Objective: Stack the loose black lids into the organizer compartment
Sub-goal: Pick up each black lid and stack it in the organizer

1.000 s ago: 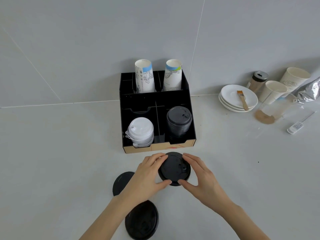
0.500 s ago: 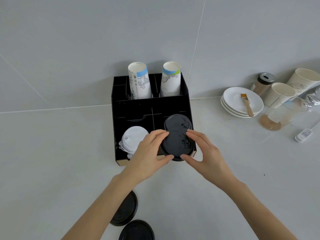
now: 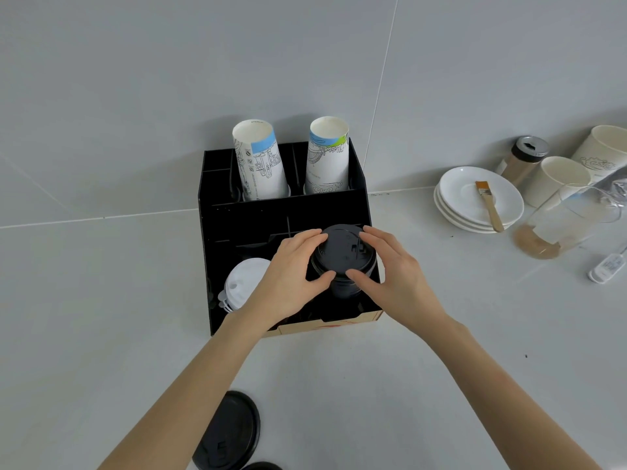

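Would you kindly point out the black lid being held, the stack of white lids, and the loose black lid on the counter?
black lid being held point(image 3: 342, 247), head view, on its flat top.
stack of white lids point(image 3: 242, 283), head view, on the top lid's dome.
loose black lid point(image 3: 230, 432), head view, on its flat centre.

Both forearms point(image 3: 190, 395) bare, seemingly no sleeves, rings or watch; short-nailed fingers point(image 3: 305, 237).

both forearms reach forward and angle in toward each other, bare. left hand point(image 3: 288, 276) and right hand point(image 3: 393, 276) face each other, palms inward, fingers spread and curled, thumbs low, nearly meeting. each one's fingertips are pinched in on the same round thing between them.
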`<state>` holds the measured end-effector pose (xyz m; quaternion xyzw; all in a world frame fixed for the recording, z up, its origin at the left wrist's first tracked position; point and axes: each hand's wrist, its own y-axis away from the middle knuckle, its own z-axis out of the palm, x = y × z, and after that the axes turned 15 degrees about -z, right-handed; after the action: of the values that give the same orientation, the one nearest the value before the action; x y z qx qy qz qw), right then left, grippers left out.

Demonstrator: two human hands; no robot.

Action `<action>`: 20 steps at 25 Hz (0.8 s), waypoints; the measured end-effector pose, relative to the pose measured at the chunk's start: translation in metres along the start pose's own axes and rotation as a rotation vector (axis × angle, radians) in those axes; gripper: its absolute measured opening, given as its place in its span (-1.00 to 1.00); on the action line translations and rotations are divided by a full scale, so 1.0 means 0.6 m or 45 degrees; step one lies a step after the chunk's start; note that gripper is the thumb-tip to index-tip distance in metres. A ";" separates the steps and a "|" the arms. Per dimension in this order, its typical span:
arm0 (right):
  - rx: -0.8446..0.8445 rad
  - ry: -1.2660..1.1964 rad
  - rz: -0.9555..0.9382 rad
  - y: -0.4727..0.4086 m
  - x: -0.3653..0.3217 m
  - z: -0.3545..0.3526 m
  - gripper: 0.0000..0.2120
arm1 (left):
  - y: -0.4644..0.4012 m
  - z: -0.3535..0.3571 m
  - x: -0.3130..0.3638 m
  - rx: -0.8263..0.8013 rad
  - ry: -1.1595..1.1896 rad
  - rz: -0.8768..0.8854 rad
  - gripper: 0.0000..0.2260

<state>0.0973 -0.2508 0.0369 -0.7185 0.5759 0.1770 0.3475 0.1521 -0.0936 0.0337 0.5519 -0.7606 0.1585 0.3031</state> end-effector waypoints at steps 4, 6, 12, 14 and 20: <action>-0.041 0.015 0.035 -0.004 0.014 0.007 -0.48 | -0.013 0.010 -0.008 -0.028 -0.002 -0.023 -0.50; -0.087 0.037 0.049 -0.002 0.018 0.012 -0.48 | -0.013 0.017 -0.011 -0.047 -0.004 -0.034 -0.51; -0.076 0.067 0.072 0.000 0.022 0.019 -0.48 | -0.017 0.029 -0.009 -0.053 -0.012 -0.056 -0.50; -0.092 0.106 0.084 -0.003 0.028 0.018 -0.48 | -0.021 0.029 -0.009 -0.056 -0.015 -0.053 -0.51; -0.001 0.088 0.092 0.007 0.035 0.036 -0.47 | -0.016 0.031 -0.012 -0.070 -0.047 -0.051 -0.51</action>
<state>0.1021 -0.2509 0.0071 -0.7031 0.6131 0.1647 0.3203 0.1574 -0.1025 0.0139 0.5613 -0.7588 0.1213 0.3073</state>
